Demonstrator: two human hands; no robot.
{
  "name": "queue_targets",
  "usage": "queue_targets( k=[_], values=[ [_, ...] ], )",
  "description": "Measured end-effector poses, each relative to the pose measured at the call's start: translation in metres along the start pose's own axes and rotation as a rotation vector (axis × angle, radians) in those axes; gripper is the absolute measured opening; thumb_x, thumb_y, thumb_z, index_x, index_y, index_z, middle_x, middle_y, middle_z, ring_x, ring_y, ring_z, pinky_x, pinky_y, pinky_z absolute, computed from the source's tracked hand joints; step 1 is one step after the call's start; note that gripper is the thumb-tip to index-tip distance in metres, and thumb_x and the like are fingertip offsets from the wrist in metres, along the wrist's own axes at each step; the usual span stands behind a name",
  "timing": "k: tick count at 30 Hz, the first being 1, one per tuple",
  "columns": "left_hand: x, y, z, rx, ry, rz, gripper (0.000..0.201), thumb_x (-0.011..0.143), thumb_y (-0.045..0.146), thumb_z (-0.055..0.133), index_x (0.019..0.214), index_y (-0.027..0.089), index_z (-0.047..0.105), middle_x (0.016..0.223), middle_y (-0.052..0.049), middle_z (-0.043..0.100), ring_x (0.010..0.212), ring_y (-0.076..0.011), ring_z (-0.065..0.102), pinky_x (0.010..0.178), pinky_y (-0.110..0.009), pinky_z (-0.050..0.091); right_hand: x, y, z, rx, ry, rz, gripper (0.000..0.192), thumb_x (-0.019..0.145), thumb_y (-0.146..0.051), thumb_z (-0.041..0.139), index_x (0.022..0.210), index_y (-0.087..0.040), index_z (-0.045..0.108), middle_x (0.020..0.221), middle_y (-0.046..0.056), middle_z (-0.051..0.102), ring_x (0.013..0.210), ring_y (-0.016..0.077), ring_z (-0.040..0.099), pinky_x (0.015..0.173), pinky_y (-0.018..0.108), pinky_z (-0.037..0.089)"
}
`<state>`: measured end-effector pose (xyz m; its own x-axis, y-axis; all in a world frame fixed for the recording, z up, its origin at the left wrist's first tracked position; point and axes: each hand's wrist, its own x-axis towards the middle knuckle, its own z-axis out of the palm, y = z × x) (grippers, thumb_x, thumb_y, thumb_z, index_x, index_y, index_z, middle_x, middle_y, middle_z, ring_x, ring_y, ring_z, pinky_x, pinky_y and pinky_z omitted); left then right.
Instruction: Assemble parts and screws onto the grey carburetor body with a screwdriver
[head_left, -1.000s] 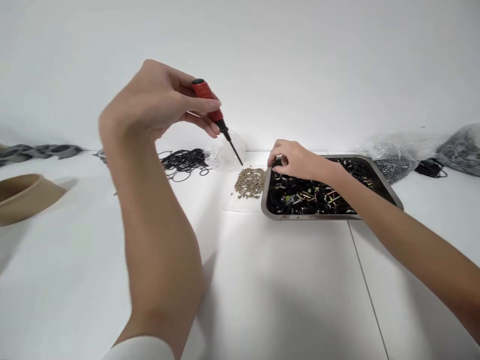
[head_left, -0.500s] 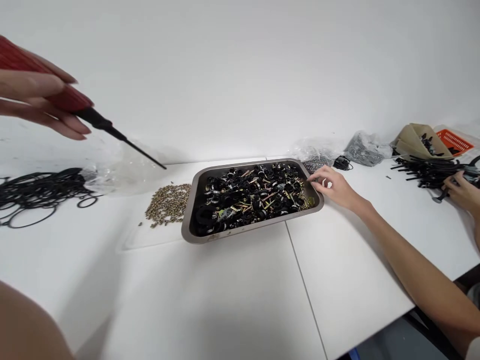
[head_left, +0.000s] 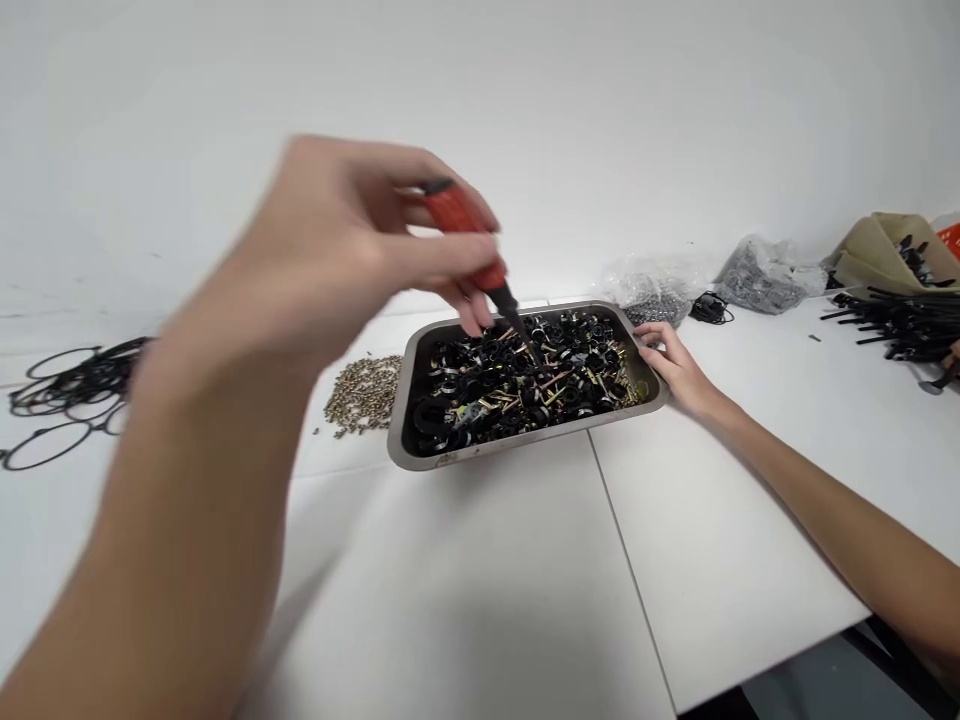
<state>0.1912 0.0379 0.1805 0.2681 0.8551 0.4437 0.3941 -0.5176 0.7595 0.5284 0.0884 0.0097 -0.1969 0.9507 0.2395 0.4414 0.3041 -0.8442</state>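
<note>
My left hand (head_left: 390, 240), partly blurred by motion, is closed around the red handle of a screwdriver (head_left: 469, 225). Its dark shaft slants down over a metal tray (head_left: 495, 450), the tip among the parts there. Black ring-shaped parts with metal bands (head_left: 536, 410) and several long brass-coloured screws fill the tray. By the tray's right rim, my right hand (head_left: 679, 380) has its thumb and fingers curled together. A small dark bit shows between them, too small to name. Whether these fingers also grip the rim I cannot tell.
Left of the tray lies a pile of small brass-coloured pieces (head_left: 364, 395). Black loops (head_left: 67, 400) lie farther left. Clear bags of parts (head_left: 772, 275), a beige container (head_left: 885, 245) and black rods (head_left: 900, 325) line the right. Another person's hand (head_left: 949, 365) shows at the right edge.
My left hand has swung right with the screwdriver, from the upper left to over the tray, its shaft now pointing down into the parts. My right hand stays by the right rim.
</note>
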Motion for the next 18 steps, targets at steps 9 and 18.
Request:
queue_targets(
  k=[9, 18],
  values=[
    [-0.005, 0.006, 0.067, 0.140, -0.417, -0.010, 0.004, 0.091, 0.022, 0.057, 0.093, 0.019, 0.056, 0.083, 0.000, 0.066, 0.070, -0.0135, 0.068, 0.064, -0.026, 0.052, 0.001, 0.000, 0.002, 0.031, -0.009, 0.034, 0.036, 0.094, -0.055, 0.057, 0.120, -0.031, 0.052, 0.093, 0.001, 0.055, 0.089, 0.0236, 0.057, 0.086, 0.044, 0.049],
    [-0.015, 0.010, 0.072, 0.353, -0.569, 0.192, 0.006, 0.094, 0.025, 0.053, 0.091, 0.020, 0.054, 0.087, -0.001, 0.067, 0.075, -0.0104, 0.060, 0.067, -0.023, 0.044, -0.003, -0.004, 0.001, 0.053, -0.001, 0.064, 0.041, 0.091, -0.061, 0.060, 0.119, -0.031, 0.055, 0.083, 0.000, 0.059, 0.077, 0.0226, 0.059, 0.066, 0.036, 0.050]
  ],
)
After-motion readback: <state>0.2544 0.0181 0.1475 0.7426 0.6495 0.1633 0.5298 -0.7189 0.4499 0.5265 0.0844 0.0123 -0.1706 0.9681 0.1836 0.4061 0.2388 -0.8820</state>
